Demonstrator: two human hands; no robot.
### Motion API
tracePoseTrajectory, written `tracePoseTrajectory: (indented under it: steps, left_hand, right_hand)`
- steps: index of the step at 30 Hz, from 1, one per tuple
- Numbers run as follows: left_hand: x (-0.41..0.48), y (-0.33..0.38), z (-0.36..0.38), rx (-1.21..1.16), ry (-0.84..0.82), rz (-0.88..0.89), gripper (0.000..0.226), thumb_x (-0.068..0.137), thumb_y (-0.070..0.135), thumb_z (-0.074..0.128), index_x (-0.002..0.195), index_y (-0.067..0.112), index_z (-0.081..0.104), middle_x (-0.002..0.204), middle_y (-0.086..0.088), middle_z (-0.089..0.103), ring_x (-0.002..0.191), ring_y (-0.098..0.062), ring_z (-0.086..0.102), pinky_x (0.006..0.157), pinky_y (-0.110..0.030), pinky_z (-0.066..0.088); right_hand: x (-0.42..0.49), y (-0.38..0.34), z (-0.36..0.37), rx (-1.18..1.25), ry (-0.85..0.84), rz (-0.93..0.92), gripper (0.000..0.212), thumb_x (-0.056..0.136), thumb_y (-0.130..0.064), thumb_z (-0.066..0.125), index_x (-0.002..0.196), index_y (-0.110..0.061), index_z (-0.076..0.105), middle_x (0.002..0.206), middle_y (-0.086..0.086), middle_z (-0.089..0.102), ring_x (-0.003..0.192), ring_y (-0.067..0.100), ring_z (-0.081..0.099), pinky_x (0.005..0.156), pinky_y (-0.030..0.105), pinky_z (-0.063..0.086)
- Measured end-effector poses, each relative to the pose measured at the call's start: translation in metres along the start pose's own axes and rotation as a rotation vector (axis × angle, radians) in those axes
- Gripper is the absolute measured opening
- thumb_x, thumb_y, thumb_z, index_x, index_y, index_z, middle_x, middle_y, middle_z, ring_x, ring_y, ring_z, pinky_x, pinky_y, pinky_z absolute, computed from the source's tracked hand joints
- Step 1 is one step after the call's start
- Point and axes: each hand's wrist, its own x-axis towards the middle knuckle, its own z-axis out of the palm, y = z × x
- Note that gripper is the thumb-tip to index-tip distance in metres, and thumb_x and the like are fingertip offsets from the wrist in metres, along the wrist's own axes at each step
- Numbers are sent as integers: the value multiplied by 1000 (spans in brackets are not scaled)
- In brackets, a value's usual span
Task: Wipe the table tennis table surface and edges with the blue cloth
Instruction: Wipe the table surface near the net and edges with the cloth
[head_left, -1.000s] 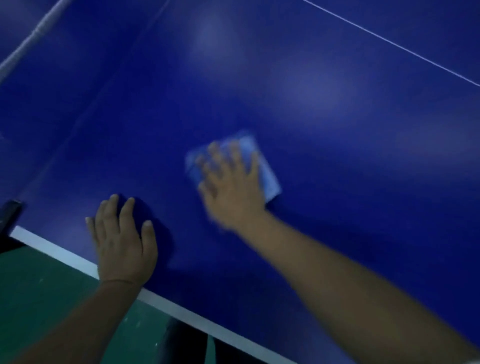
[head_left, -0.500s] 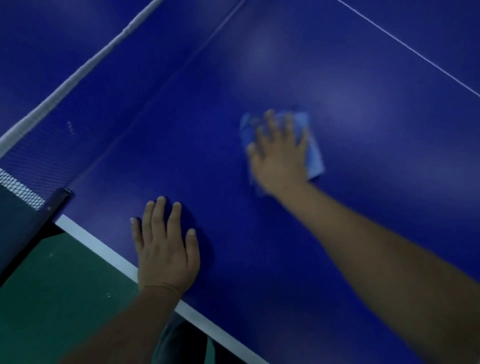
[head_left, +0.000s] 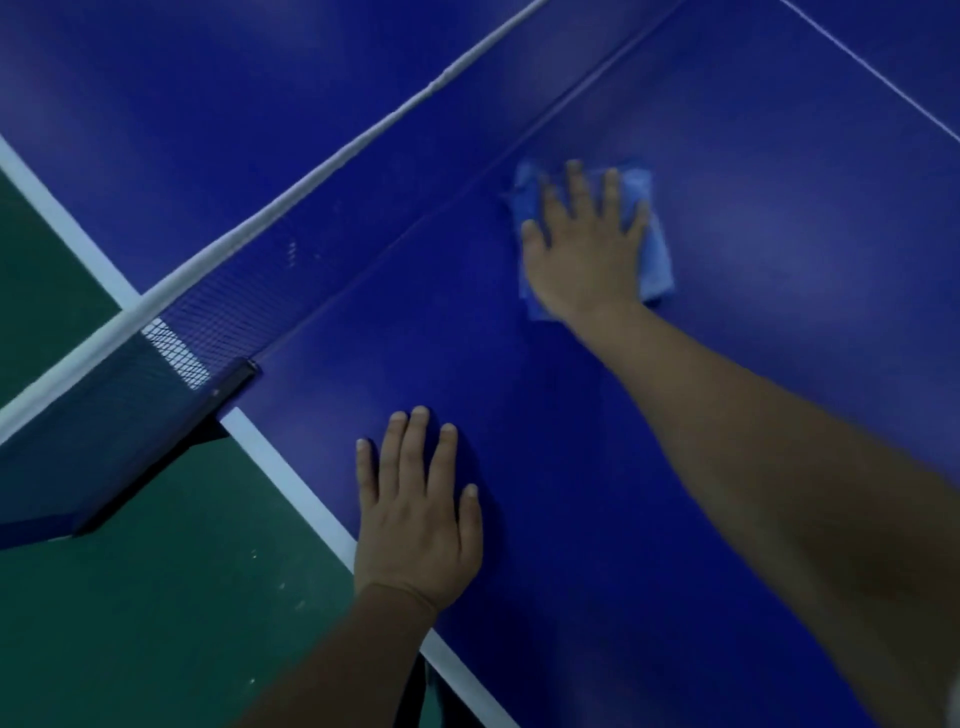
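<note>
The right hand lies flat on the cloth, fingers straight and spread, palm pressing it onto the tabletop. The cloth, a lighter blue than the surface, shows past the fingertips and along the hand's right side; it looks folded, though the dim, soft picture makes that hard to tell. It sits on the near half, just beside the foot of the net, well in from the side.

The left hand rests palm down on the bare tabletop, fingers straight and close together, holding nothing. Its heel lies over the white edge line, and its forearm reaches in across the green floor.

The net runs on a slant from lower left to upper right, with a white band along its top. Its dark clamp grips the side edge, near the left hand's fingertips but apart from them. A thin white line crosses the far right corner.
</note>
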Motion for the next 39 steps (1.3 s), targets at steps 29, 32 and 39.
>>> tracePoseTrajectory:
  steps: [29, 32, 39]
  left_hand:
    - [-38, -133, -44, -424, 208, -147, 50, 92, 21, 47, 134, -5, 53, 146, -26, 43, 136, -47, 38, 113, -64, 29]
    - [-44, -177, -52, -304, 199, -129, 56, 89, 18, 53, 138, -8, 49, 149, -29, 41, 137, -50, 38, 116, -62, 27]
    - [-54, -213, -62, -186, 55, 25, 66, 90, 23, 45, 146, -12, 38, 153, -29, 37, 143, -45, 35, 116, -58, 31]
  right_hand:
    - [-107, -139, 26, 3, 75, -174, 54, 102, -46, 34, 151, -25, 43, 164, 0, 28, 152, 30, 20, 118, 59, 19]
    - [-161, -194, 41, 8, 111, -400, 52, 100, -44, 38, 147, -24, 50, 160, 1, 38, 148, 30, 31, 115, 58, 26]
    - [-169, -193, 33, 10, 97, -381, 45, 101, -41, 44, 141, -23, 57, 156, 1, 44, 142, 31, 39, 104, 52, 37]
